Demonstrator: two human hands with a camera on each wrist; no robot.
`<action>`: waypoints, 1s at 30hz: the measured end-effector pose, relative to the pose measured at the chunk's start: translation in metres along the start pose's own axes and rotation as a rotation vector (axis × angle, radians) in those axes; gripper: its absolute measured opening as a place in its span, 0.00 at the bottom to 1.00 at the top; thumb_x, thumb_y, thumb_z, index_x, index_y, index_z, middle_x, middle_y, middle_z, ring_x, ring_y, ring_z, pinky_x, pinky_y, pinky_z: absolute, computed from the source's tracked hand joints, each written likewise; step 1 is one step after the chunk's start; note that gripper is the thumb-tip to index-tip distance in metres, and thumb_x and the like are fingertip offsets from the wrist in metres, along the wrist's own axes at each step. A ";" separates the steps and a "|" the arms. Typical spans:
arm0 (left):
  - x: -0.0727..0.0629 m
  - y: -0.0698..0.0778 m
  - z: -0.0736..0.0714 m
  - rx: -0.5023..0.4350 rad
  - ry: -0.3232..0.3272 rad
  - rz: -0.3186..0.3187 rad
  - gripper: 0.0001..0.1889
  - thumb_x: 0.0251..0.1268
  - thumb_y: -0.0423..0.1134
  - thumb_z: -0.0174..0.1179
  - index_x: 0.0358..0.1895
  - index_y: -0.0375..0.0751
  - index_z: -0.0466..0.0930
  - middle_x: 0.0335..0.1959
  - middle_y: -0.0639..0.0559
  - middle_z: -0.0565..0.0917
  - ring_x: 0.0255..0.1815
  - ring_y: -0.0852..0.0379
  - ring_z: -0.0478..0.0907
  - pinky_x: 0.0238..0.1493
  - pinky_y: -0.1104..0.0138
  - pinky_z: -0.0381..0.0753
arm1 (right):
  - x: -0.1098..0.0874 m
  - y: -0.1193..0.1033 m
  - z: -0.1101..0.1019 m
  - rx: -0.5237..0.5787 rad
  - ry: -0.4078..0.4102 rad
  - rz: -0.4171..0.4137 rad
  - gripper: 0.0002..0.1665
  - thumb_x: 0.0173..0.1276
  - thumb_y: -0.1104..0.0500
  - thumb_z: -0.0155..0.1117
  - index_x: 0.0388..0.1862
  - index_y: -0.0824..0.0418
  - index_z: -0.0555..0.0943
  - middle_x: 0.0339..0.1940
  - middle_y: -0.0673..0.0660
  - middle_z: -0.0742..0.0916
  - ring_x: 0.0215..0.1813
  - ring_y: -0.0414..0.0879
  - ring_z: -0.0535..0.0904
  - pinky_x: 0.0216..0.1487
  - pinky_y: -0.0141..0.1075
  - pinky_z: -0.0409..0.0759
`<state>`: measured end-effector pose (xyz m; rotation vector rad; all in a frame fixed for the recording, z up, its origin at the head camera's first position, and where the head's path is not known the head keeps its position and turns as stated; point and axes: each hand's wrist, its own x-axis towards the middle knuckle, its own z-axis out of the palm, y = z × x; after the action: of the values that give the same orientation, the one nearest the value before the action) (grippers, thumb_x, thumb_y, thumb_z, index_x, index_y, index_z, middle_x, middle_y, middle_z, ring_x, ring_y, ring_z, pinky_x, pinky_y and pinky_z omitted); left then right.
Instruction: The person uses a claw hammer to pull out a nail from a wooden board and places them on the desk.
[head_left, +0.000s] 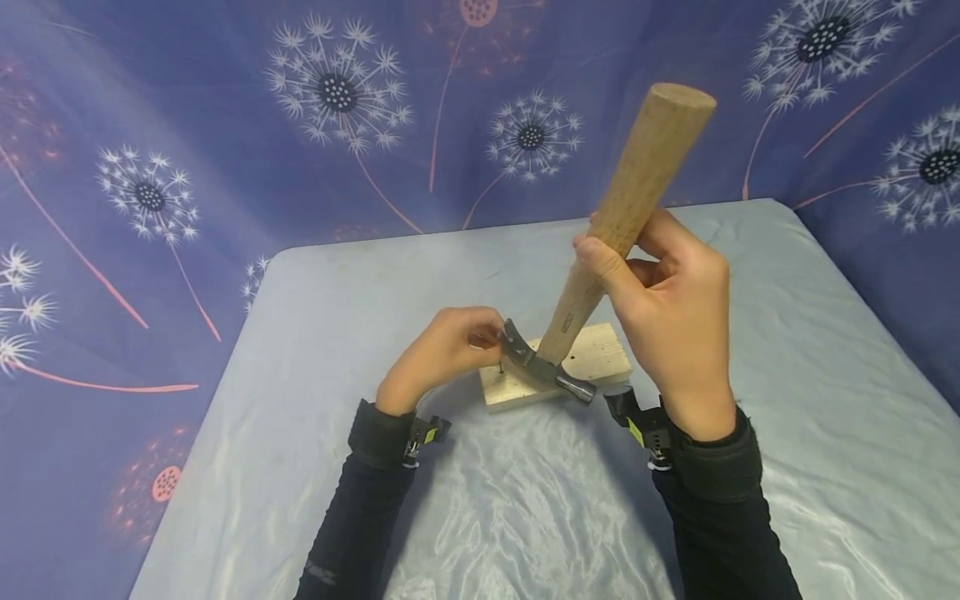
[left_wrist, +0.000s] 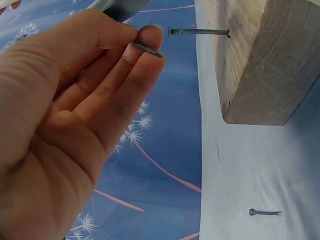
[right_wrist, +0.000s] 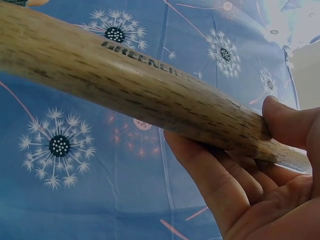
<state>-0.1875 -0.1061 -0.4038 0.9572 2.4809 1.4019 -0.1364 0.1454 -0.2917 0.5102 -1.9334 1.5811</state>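
My right hand (head_left: 675, 308) grips the wooden handle of a claw hammer (head_left: 577, 304) with thumb and fingers. The handle slants up to the right and the metal head hangs low over a pale wooden block (head_left: 600, 358). Beside the claw, my left hand (head_left: 450, 346) pinches a small nail (left_wrist: 148, 50) at its fingertips. Another nail (left_wrist: 200, 31) sticks out of the block's face, apart from the left fingers. In the right wrist view, the hammer handle (right_wrist: 150, 85) crosses in front of the right hand (right_wrist: 270, 185); dark lettering shows on the wood.
A loose nail (left_wrist: 265, 213) lies on the pale satin cloth (head_left: 510, 500) near the block. Behind the table hangs a blue-purple curtain (head_left: 225, 83) with dandelion prints. A dark wrist-camera mount (head_left: 645, 425) sits below the right hand.
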 end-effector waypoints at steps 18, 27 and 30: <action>-0.015 0.003 -0.027 0.073 0.206 -0.100 0.07 0.71 0.35 0.72 0.48 0.46 0.89 0.46 0.56 0.90 0.51 0.59 0.87 0.54 0.55 0.87 | 0.000 -0.001 -0.005 -0.017 0.032 0.033 0.16 0.72 0.63 0.76 0.55 0.67 0.89 0.46 0.58 0.91 0.37 0.46 0.89 0.44 0.35 0.88; -0.019 -0.005 -0.032 0.136 0.142 -0.359 0.13 0.74 0.36 0.69 0.58 0.40 0.87 0.57 0.49 0.86 0.58 0.48 0.83 0.55 0.54 0.84 | 0.000 -0.005 -0.006 -0.045 0.028 0.150 0.16 0.69 0.60 0.79 0.54 0.60 0.91 0.47 0.55 0.92 0.38 0.46 0.91 0.37 0.32 0.85; -0.020 -0.006 -0.031 0.151 0.125 -0.484 0.15 0.73 0.34 0.69 0.59 0.36 0.86 0.60 0.44 0.84 0.59 0.43 0.82 0.54 0.51 0.84 | -0.001 -0.005 -0.005 -0.053 -0.024 0.193 0.17 0.69 0.57 0.79 0.56 0.56 0.90 0.48 0.53 0.92 0.34 0.46 0.91 0.38 0.34 0.85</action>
<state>-0.1869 -0.1430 -0.3949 0.2549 2.6879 1.1568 -0.1320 0.1491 -0.2878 0.3296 -2.0894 1.6431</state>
